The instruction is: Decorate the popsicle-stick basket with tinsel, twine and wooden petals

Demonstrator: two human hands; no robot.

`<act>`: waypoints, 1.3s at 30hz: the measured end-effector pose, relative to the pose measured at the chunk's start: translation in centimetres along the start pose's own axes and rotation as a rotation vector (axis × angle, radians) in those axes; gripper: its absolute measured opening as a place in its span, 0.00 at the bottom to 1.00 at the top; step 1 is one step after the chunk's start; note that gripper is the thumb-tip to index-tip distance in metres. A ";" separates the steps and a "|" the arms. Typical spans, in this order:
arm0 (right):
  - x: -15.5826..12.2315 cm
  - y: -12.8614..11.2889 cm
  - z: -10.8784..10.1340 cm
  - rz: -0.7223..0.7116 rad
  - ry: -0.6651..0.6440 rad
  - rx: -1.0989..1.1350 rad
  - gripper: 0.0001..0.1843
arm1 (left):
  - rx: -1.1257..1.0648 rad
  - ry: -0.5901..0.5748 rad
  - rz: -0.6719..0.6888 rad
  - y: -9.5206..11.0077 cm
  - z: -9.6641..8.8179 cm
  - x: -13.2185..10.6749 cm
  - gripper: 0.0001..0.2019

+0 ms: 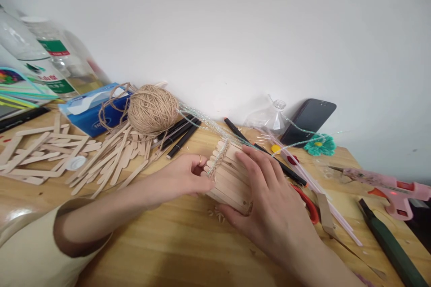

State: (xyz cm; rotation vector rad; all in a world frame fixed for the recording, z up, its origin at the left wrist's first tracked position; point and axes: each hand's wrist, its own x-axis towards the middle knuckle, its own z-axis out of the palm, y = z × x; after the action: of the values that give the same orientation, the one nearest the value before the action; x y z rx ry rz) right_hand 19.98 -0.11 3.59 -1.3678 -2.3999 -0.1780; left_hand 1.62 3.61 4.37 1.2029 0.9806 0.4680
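A small panel of craft sticks is held tilted above the wooden table, its sticks lying side by side. Along its rounded left ends runs a strip of glittery pipe cleaner. My left hand, with a ring on one finger, pinches that left edge between thumb and fingers. From the right, my right hand spans the panel, fingers over its far edge and thumb at the near corner. Both hands are closed on it. Behind the panel lie more glittery pipe cleaners.
Loose craft sticks, a twine ball and a blue tissue pack occupy the left. Black markers lie behind. To the right are a phone, teal flower, red-handled scissors, pink glue gun and dark green tool.
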 end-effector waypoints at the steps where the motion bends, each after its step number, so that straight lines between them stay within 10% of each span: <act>1: 0.0 0.1 -0.1 -0.002 0.000 0.019 0.43 | -0.023 -0.048 0.021 -0.1 0.0 0.0 0.03; 5: 0.0 0.1 -0.9 -0.013 0.110 0.086 0.27 | -0.066 -0.188 0.134 -0.1 -0.2 -0.1 0.08; 10: 0.6 -0.3 -2.2 -0.063 0.162 0.263 0.05 | 0.029 -0.085 0.135 0.2 -0.2 -0.8 0.05; 39: 1.6 -1.1 -3.0 -0.013 0.054 0.474 0.07 | 0.154 -0.081 0.114 0.9 0.6 -1.8 0.04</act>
State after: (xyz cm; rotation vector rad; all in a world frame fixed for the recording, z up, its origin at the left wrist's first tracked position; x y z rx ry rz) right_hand 19.11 -0.25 7.05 -1.1081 -2.2138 0.3271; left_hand 1.36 2.22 5.90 1.4117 0.8946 0.4359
